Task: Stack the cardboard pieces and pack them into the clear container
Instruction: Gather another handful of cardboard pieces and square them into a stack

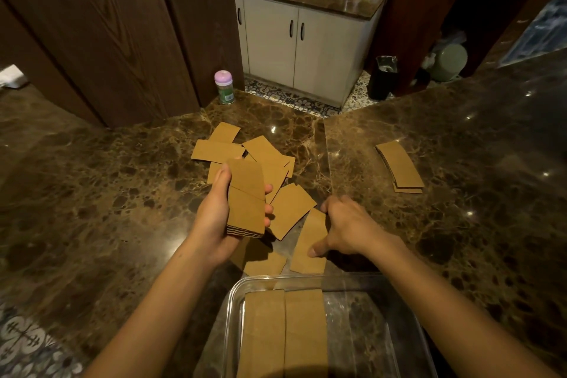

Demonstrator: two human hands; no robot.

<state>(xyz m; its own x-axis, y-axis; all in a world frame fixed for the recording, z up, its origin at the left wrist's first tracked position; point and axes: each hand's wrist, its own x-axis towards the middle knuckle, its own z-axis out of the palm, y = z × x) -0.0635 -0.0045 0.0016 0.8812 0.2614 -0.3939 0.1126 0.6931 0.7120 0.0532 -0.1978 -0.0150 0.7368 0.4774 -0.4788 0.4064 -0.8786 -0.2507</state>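
Head view over a dark marble counter [92,193]. Left hand [214,221], centre: grip closed round a held stack [247,202] of cardboard pieces, thumb on the left edge, fingertips on the right edge. Right hand [348,230], just right of it: grip on a single piece [310,230] lying flat on the counter, thumb pressed on its near part, curled fingers at its far end. Loose pieces [264,150] scattered beyond and between both hands. Clear container [237,291] nearest, with two rows of packed pieces [285,331] in its left half. Separate stack [400,167] well apart, far right. Pink-capped bottle [225,87] at the far edge.
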